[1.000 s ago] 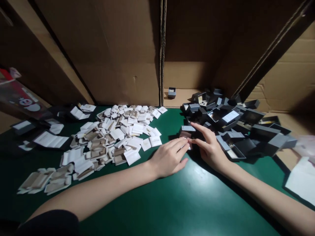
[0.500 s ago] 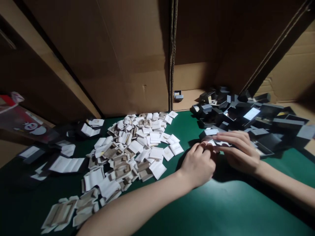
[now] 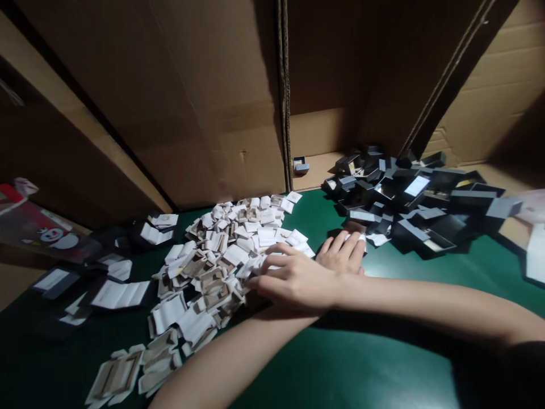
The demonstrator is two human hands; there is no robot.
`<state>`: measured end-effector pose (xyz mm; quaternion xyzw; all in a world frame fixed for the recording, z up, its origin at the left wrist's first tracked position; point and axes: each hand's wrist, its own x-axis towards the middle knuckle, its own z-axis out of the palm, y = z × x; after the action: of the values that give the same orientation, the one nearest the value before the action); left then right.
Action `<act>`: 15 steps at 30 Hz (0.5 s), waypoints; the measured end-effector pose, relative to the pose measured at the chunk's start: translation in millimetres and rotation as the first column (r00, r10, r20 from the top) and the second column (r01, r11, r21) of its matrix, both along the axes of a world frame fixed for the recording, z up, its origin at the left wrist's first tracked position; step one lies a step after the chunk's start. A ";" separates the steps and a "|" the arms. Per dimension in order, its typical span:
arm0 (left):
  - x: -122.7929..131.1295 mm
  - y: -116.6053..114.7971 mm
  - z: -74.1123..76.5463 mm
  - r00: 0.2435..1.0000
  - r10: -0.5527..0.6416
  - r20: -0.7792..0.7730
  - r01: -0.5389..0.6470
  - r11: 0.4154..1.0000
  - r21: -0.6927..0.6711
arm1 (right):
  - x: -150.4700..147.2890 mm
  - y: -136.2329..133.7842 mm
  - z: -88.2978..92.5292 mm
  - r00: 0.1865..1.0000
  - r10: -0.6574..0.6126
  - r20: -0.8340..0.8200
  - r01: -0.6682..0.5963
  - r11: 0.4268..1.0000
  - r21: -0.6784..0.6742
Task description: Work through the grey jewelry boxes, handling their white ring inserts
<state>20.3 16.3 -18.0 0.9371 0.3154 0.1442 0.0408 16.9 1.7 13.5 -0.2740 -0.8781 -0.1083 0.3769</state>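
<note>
My left hand [image 3: 343,251] lies on the green table with its fingers stretched out and slightly apart over a small white piece [image 3: 361,238], most of which they cover. Crossing over my left wrist, my right hand [image 3: 293,277] hangs at the right edge of a heap of small white folded card boxes [image 3: 238,255]. Its fingers are bent and apart, and I see nothing between them. Whether its fingertips touch the heap I cannot tell. Beyond my left hand sits a crumpled white scrap [image 3: 378,239], beside a pile of small black boxes [image 3: 426,227].
Cardboard walls [image 3: 213,113] stand behind the green table [image 3: 383,363]. More black boxes with white inserts [image 3: 121,294] lie at the left, near a clear bag with a snowman print [image 3: 55,236]. One small box [image 3: 300,166] stands alone by the cardboard seam.
My right hand has left the black box pile and swung left across my left wrist to the white heap. My left hand stays near the same spot, its fingers now flatter. The view has shifted slightly.
</note>
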 end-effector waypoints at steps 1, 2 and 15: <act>0.3 -0.4 2.6 1.000 -0.010 0.007 0.010 1.000 0.001 | -5.2 1.0 7.1 0.990 0.125 0.061 -0.127 0.992 0.021; 0.1 -0.9 4.8 1.000 -0.017 0.019 0.017 1.000 0.005 | -9.1 1.9 14.2 0.957 0.258 0.133 -0.260 0.966 0.003; 1.8 -4.5 8.7 0.999 0.031 0.017 -0.031 1.000 -0.001 | 3.2 1.4 40.6 0.940 0.339 0.047 -0.305 0.892 -0.333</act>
<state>22.1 11.8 -9.3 0.9307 0.3297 0.1527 0.0418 20.1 3.1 54.1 -0.1763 -0.9356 0.0859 0.2937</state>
